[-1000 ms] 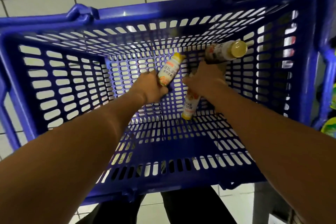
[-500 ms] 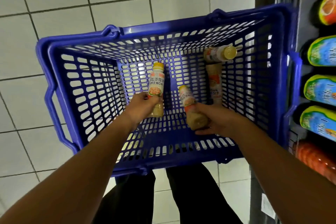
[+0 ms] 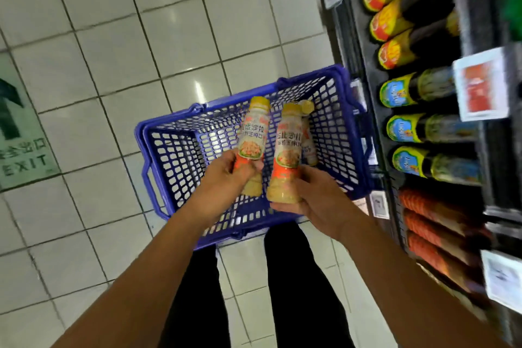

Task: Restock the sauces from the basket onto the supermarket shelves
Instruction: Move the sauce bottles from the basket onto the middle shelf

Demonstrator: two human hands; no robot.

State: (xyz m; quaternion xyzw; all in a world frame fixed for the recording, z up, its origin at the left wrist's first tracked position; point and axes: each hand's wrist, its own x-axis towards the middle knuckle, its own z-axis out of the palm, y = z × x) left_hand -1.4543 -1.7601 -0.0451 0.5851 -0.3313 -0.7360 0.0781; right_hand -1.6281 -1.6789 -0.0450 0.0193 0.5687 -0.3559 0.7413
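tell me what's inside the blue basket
One sauce bottle lies in the basket, a yellow cap beyond it. The left-hand bottle and right-hand bottle hide the rest.

The person wears black trousers (image 3: 197, 305), plain and dark, of a cloth with a dull surface; both trouser legs show, one beside the other, and each one reaches the lower edge of the picture. The left forearm (image 3: 135, 277) and the right forearm (image 3: 409, 277) are bare from the wrist up to the picture's edge, so any sleeve lies out of view. The left hand (image 3: 226, 178) and the right hand (image 3: 319, 200) are bare as well. Fine detail of the fingers is blurred. The feet are hidden
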